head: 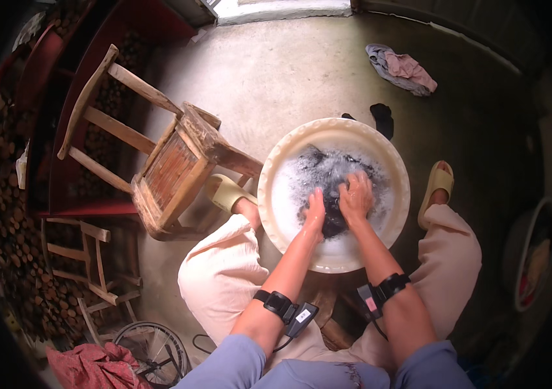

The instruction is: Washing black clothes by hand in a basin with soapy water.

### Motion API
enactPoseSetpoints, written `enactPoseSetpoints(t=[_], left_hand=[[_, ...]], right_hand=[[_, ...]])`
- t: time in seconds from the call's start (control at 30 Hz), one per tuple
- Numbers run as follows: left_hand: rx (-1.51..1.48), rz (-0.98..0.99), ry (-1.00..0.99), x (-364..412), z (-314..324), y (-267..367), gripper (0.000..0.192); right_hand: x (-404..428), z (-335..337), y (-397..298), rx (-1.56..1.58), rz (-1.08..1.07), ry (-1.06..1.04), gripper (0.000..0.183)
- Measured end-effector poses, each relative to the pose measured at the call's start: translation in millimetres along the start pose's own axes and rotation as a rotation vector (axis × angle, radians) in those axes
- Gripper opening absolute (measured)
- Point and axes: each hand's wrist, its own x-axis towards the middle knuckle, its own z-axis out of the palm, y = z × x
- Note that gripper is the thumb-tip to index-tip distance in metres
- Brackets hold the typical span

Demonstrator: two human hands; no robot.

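Observation:
A cream plastic basin (267, 214) with a scalloped rim sits between my legs. White suds and a dark wet cloth (334, 220) fill its middle, and the cloth is partly under the foam. My left hand (315, 211) is edge-on at the cloth's left side, fingers extended, with no cloth visibly gripped. Over the right part of the cloth, my right hand (356, 196) has its wet fingers spread. Foam blurs the fingertips, so how far they press into the cloth is unclear.
A worn wooden chair (171, 180) stands close left of the basin. Dark socks (382, 120) and a grey-and-pink cloth bundle (402, 70) lie on the concrete floor beyond. A tub (524, 262) stands at right. Stacked firewood (28, 233) and a wheel (152, 347) are at left.

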Motion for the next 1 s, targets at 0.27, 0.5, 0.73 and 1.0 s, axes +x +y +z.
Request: enactPoseSetpoints(t=[0.27,0.5,0.73,1.0], left_hand=[[-1.473,-0.405,-1.491,36,-48,-15,0.043],[-1.462,-0.268,-0.989,4,-46,-11,0.034],[-0.905,0.109,-0.813,-13,-93,38,0.018],[-0.301,0.602,-0.259,14,-57,-1,0.076]], right_hand=[[-47,-50,-78,0.500,-0.557,0.197,0.017],[-21,-40,-52,0.498,-0.609,0.354,0.012],[16,-26,14,0.267,-0.116,0.420,0.017],[8,-29,24,-0.040,-0.025,0.292,0.043]])
